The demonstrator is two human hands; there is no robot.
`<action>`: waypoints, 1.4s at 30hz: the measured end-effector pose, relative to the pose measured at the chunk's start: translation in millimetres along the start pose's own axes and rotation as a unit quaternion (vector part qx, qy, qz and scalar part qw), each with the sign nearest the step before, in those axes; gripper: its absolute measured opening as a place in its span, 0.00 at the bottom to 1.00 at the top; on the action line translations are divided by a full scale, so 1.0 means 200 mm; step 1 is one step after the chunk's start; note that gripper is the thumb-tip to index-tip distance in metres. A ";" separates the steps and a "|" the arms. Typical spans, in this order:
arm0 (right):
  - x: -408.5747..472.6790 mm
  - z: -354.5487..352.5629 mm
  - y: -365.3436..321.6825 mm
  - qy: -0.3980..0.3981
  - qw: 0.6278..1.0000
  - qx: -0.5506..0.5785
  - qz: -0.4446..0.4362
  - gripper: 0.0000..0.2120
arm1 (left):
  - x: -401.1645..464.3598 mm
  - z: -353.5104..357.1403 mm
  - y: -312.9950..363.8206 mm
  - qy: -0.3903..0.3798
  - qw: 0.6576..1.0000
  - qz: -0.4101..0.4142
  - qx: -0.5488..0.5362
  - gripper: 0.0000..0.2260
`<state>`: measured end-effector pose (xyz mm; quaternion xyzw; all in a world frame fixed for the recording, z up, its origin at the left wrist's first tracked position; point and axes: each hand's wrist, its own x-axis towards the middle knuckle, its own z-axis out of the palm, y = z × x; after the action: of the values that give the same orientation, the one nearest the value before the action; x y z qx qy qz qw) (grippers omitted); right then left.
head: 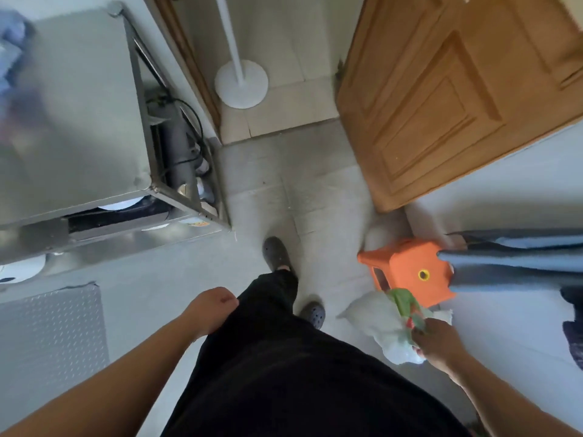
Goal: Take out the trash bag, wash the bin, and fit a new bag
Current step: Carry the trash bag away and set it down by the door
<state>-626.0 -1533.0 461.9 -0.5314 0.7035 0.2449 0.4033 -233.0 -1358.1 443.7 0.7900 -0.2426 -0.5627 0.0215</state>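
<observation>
Where the right hand (pixel 437 342) hangs low at the person's side, it carries the trash bag (pixel 383 323), a pale, thin plastic sack bunched at the neck. Contents show through only in part: green and red scraps near the top, the rest a blur. The right grip is closed tight round the gathered neck, fingers curled over the plastic. The bag hangs just above the tiled floor (pixel 315 190), its far side close to an orange plastic stool (pixel 410 272); whether they touch cannot be told.

The left hand (pixel 211 307) holds nothing. Its fingers are curled loosely inward and the hand lies against the black trouser leg (pixel 271 304) at the thigh.

Two grey clogs (pixel 276 253) on the floor, one ahead of the other. Grey-blue cloth (pixel 511 266) drapes in from the right edge over the stool's top.

To the left stands a steel bench (pixel 79 121), top blurred, with pipes and a black cable showing behind its frame and white dishes on the shelf below. A metal tread plate (pixel 53 335) lies on the floor near the left arm. Ahead, a wooden door (pixel 441 105) stands open onto a beige-tiled room, where a white round-based stand (pixel 241 83) rises out of view.
</observation>
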 end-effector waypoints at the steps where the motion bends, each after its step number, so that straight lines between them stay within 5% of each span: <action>1: 0.05 -0.04 -0.08 -0.002 1.000 -0.017 -0.005 0.07 | 0.03 -0.01 -0.01 -0.004 0.999 -0.020 -0.048 0.10; 11: 0.53 -0.44 -1.10 0.018 0.966 -0.250 -0.068 0.09 | 0.55 -0.49 0.03 -0.021 0.991 -0.107 -0.079 0.06; 20: 0.90 -0.49 -2.09 -0.016 0.941 -0.293 -0.169 0.06 | 1.07 -0.93 0.48 0.040 0.946 -0.091 -0.310 0.08; 26: 1.43 -0.30 -2.72 -0.046 0.908 -0.341 -0.237 0.03 | 1.48 -0.83 0.51 0.026 0.950 -0.130 -0.284 0.09; 31: 1.91 0.04 -3.14 -0.070 0.863 -0.391 -0.312 0.11 | 1.85 -0.65 0.47 0.001 0.959 -0.167 -0.228 0.12; 34: 2.14 0.27 -3.34 -0.087 0.838 -0.409 -0.351 0.04 | 2.05 -0.54 0.47 -0.012 0.968 -0.167 -0.185 0.12; 38: 2.35 0.56 -3.60 -0.086 0.810 -0.400 -0.419 0.18 | 2.26 -0.50 0.49 0.047 0.974 -0.161 -0.149 0.09; 42: 2.47 0.79 -3.81 -0.088 0.783 -0.401 -0.469 0.18 | 2.40 -0.56 0.46 0.114 0.969 -0.170 -0.139 0.12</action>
<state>88.9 -1923.2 30.6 -0.8855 0.1681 0.3310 0.2792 -45.4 -1660.6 91.7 0.8678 -0.0203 -0.4924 0.0630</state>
